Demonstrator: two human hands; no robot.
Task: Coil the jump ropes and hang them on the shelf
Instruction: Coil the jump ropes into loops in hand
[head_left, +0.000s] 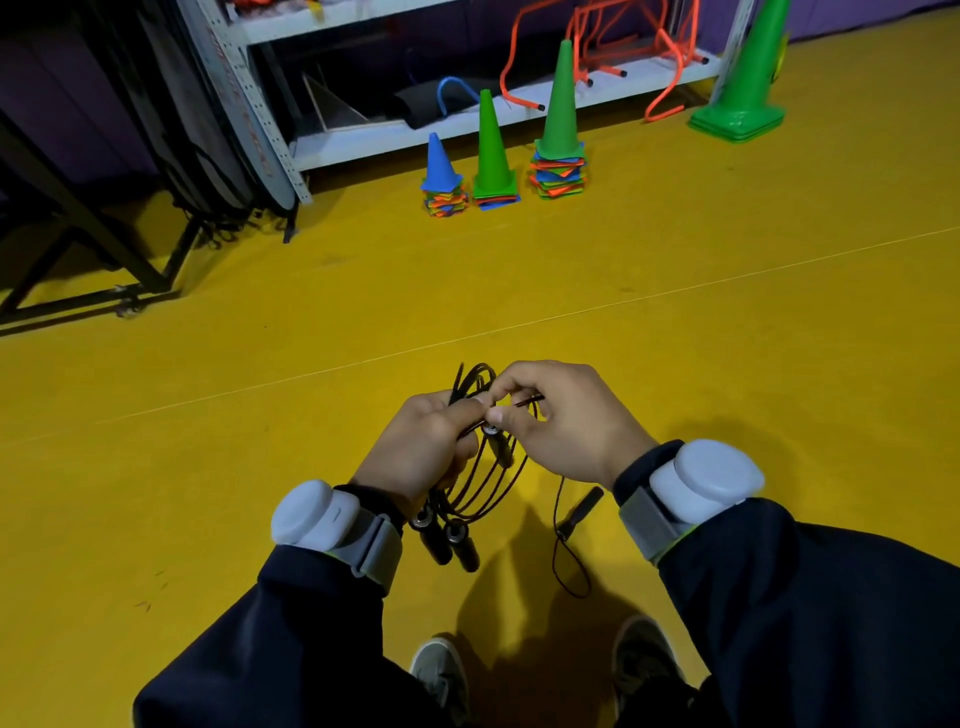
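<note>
Head view: left hand (418, 449) grips coiled jump ropes (483, 467); right hand (566, 421) pinches a strand. Wrap snugly, keeping the dangling handle (582, 512) clear.

Black jump ropes (480, 467), loosely coiled

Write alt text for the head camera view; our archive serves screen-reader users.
Two hands hold a bundle of black jump ropes over a yellow floor: the left hand grips the coils, the right hand pinches a strand. Beyond stand coloured cones and a metal shelf.
</note>
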